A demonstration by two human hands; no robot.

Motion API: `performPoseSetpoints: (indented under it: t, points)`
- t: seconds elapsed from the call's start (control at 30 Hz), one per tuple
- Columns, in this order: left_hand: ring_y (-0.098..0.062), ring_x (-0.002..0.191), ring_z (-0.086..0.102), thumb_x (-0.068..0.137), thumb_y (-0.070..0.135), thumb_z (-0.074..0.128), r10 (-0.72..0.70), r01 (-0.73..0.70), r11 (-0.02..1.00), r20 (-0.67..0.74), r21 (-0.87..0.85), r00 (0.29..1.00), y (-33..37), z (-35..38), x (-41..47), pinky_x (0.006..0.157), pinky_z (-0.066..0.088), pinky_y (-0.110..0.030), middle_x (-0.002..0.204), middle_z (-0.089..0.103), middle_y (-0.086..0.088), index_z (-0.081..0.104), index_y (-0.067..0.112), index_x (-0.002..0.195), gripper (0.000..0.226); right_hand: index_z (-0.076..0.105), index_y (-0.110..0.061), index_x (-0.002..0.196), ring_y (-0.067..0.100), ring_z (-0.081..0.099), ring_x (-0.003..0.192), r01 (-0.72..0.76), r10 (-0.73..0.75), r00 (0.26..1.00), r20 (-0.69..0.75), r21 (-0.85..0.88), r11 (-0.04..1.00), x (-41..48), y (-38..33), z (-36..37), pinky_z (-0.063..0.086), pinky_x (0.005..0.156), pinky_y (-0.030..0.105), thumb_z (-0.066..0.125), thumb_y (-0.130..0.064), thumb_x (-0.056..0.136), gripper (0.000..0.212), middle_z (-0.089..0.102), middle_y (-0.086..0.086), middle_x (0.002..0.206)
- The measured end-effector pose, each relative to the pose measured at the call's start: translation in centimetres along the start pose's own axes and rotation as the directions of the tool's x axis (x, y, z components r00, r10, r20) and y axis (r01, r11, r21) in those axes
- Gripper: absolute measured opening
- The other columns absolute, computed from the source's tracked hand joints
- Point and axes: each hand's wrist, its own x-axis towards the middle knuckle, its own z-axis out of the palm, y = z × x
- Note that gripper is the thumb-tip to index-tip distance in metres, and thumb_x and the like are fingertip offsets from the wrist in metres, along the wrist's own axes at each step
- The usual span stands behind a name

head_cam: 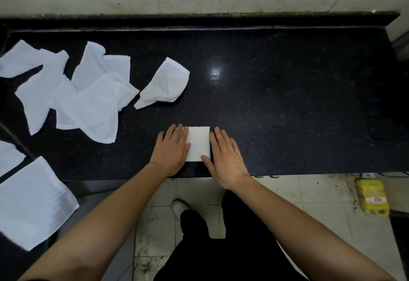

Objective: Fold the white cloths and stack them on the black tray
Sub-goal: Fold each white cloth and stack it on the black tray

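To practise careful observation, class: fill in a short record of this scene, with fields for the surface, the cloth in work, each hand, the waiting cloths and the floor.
Surface: black speckled counter
Cloth in work: folded cloth, small rectangle near the front edge
Left hand: flat, fingers straight, overlapping its left edge
Right hand: flat, fingers straight, against its right edge
Waiting cloths: loose cloths overlapping at left; crumpled cloth apart beside them
Floor: yellow container at right
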Motion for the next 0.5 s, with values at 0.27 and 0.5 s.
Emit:
performPoseSetpoints:
  t: [0.27,0.5]
  points:
    - [-0.020,0.149,-0.020,0.092,0.057,-0.012,0.084,-0.090,0.992,0.076,0.086,0.994,-2.4,2.3,-0.4,0.122,0.005,-0.053,0.161,-0.026,-0.006,-0.015,0.011,0.154,0.077,-0.018,-0.012,0.155,0.030,-0.022,0.150,0.242,-0.167,0.956,0.240,-0.331,0.912,4.3,1.0,0.3,-0.004,0.122,0.053,0.007,-0.064,0.099,0.080,-0.026,0.006,0.163]
    - [-0.022,0.152,-0.004,0.096,0.058,0.000,0.110,-0.109,0.994,0.051,-0.027,0.993,-2.9,2.1,-0.5,0.121,0.011,-0.051,0.166,-0.007,-0.005,-0.001,0.012,0.157,0.076,-0.005,-0.015,0.159,0.028,-0.010,0.153,0.232,-0.186,0.951,0.247,-0.170,0.958,4.5,1.4,-0.2,-0.002,0.123,0.050,0.021,-0.063,0.100,0.081,-0.011,0.003,0.167]
